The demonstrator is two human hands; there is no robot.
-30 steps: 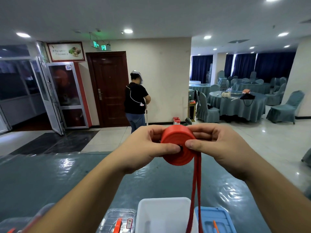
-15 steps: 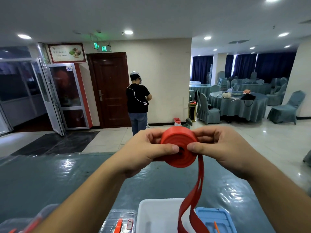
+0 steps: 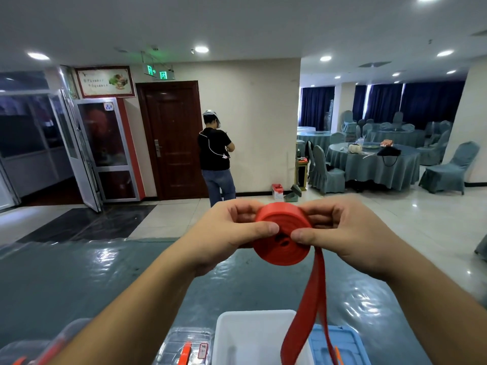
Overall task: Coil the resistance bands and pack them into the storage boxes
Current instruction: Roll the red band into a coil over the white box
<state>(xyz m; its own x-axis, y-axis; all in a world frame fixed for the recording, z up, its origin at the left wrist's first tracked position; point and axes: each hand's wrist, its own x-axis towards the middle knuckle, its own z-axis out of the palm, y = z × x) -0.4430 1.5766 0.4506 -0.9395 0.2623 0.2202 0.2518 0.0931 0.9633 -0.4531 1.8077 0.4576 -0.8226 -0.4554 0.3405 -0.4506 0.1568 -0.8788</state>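
Coiling is the step in hand, and it's not finished. Both hands are up in front of the chest, above the bench (image 3: 79, 280), pinching a fat red coil (image 3: 282, 238) between them. The left hand (image 3: 232, 233) has its thumb pressed on the coil's near face and its fingers (image 3: 243, 210) wrapped round the back; the right hand (image 3: 350, 233) mirrors that, thumb on the face and fingers behind. So both are closed on the band, none spread wide.

A loose tail (image 3: 308, 306) of the band hangs off the right side of the coil, dropping straight down in front of the white box (image 3: 237, 335) and out of view at the bottom edge, so I can't tell how much is left.

A clear box (image 3: 181, 349) sits just left of the white one, a blue box (image 3: 350, 346) just right.

My guess at the next move: turn the coil while feeding the tail on flat and snug, thumbs keeping the layers from springing loose. Only then drop it into a box.
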